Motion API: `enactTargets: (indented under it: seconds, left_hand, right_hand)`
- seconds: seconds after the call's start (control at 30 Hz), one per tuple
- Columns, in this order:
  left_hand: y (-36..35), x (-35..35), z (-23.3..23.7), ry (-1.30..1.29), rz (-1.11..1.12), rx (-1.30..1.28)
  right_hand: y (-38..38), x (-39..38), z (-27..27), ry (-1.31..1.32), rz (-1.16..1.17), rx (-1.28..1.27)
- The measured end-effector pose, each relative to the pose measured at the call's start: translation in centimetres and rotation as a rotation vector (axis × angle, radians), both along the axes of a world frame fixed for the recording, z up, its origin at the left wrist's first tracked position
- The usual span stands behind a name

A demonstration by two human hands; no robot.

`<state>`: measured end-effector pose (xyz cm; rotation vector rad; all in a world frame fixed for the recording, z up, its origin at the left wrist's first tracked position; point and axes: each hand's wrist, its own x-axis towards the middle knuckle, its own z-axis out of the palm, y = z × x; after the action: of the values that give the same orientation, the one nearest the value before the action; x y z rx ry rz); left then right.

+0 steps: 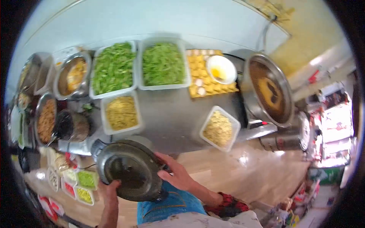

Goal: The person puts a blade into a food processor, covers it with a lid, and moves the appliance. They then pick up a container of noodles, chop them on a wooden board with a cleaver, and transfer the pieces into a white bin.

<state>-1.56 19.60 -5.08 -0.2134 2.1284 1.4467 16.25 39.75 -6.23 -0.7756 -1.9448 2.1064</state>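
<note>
Both my hands hold a dark, round pan (pixel 131 171) with stubby projections on its rim, tilted in front of my body at the counter's edge. My left hand (pixel 110 188) grips its lower left side, the thumb over the rim. On the right side, my right hand (pixel 175 173) has its fingers around the edge near a small handle. The pan's inside is dark and shiny, and I cannot make out any food in it. Just beyond it on the counter stands a white tub of yellowish shreds (pixel 121 113).
Two tubs of chopped greens (pixel 114 68) stand at the back of the metal counter (pixel 167 114). Beside them are an egg tray (pixel 195 72) and a white bowl (pixel 221 69). A steel pot of brown liquid (pixel 270 91) is at right. Small vegetable containers (pixel 85 178) sit lower left.
</note>
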Motion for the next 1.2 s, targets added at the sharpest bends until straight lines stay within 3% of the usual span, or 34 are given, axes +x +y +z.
enactTargets:
  seconds: [0.03, 0.13, 0.2, 0.27, 0.33, 0.47, 0.5, 0.57, 0.63, 0.7, 0.8, 0.87, 0.93, 1.0, 1.03, 1.07, 1.13, 1.2]
  left_hand:
    - [-0.8, 0.6, 0.2, 0.012, 0.022, 0.018]
    - [-3.5, 2.6, 1.0, 0.041, 0.127, 0.054]
    - [-6.2, 3.5, 0.5, 0.051, 0.192, 0.083]
    - [-10.9, 4.8, -2.1, -0.008, 0.462, -0.055]
    - [-13.8, 5.6, -1.9, -0.113, 0.407, 0.024]
    - [-17.2, 7.9, -0.5, -0.109, 0.622, 0.129]
    - [-19.3, 8.5, -1.6, -0.11, 0.676, 0.118]
    - [-21.6, 9.0, -1.7, -0.099, 0.751, 0.116]
    - [-22.8, 9.2, -1.0, -0.111, 0.851, 0.018]
    - [-25.2, 9.8, -1.6, -0.071, 0.87, 0.09]
    - [-31.0, 11.8, -4.6, -0.108, 0.891, 0.161]
    - [-32.3, 12.4, -3.8, -0.013, 0.997, 0.227]
    - [-35.3, 13.8, -5.9, 0.067, 0.935, 0.19]
    - [-37.3, 14.7, -6.4, 0.078, 1.047, 0.195]
    - [-40.0, 15.9, -8.9, 0.027, 1.185, 0.16]
    - [-39.7, 15.4, -7.6, 0.018, 1.185, 0.169]
    - [-37.9, 13.7, -1.6, -0.216, 1.137, 0.02]
    - [-39.2, 13.8, -1.4, -0.278, 1.136, -0.027]
  right_hand:
    - [-0.3, 0.4, 0.7, -0.021, 0.023, 0.113]
    - [-0.3, 1.4, 1.7, 0.028, 0.133, -0.004]
    - [0.0, 2.4, 0.6, -0.102, -0.184, -0.59]
    - [2.3, 6.0, -3.2, -0.13, -0.617, -0.834]
    - [5.1, 10.4, -7.9, -0.035, -1.149, -1.106]
    - [10.5, 14.3, -10.4, -0.006, -1.317, -0.772]
    - [11.2, 14.6, -11.1, -0.008, -1.286, -0.778]
    - [12.3, 15.2, -12.6, 0.029, -1.035, -0.473]
    - [13.2, 15.0, -13.2, 0.034, -1.015, -0.503]
    - [12.7, 13.8, -13.0, 0.028, -1.009, -0.519]
    - [9.7, 7.0, -9.9, 0.015, -1.04, -0.349]
    - [8.9, 3.5, -10.0, 0.006, -1.023, -0.529]
    - [8.2, 1.1, -12.5, -0.02, -1.006, -0.789]
    - [4.0, -2.8, -13.5, 0.024, -0.686, -0.838]
    - [1.1, -5.3, -13.3, -0.123, -0.495, -0.625]
    - [-1.7, -8.2, -12.9, -0.265, -0.301, -0.408]
    - [-7.2, -14.1, -10.2, -0.388, -0.208, -0.464]
    - [-10.0, -18.6, -10.7, -0.5, -0.191, -0.585]
